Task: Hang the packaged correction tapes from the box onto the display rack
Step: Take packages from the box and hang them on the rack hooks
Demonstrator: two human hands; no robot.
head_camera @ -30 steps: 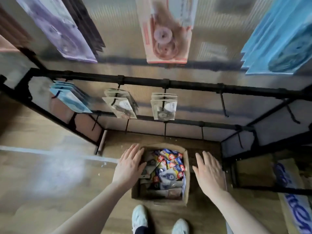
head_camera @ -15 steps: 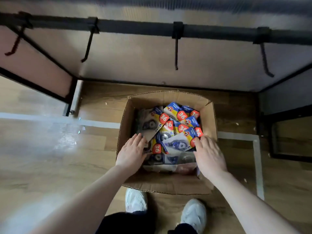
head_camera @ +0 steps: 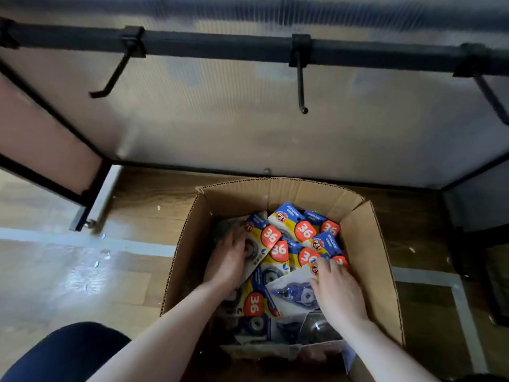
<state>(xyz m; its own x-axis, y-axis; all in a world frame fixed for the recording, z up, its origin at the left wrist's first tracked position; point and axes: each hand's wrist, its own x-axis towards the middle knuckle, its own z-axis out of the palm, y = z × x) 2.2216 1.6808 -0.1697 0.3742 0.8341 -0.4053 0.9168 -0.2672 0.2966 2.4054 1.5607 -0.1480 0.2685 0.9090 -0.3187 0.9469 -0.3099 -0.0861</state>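
Head view: the open brown cardboard box (head_camera: 369, 271) sits on the wood floor right under the black metal display rack bar (head_camera: 220, 49), likely so packs travel a short way up to its 3 bare black hooks (head_camera: 301, 86). Inside lie the blue-and-yellow carded correction tape packs (head_camera: 278, 249), heaped loosely. The left hand (head_camera: 228, 263) reaches among them; whether its fingers pinch a pack I cannot tell. The right hand (head_camera: 334, 288) rests, fingers slightly spread, on a white-backed pack (head_camera: 289, 292), probably sorting.
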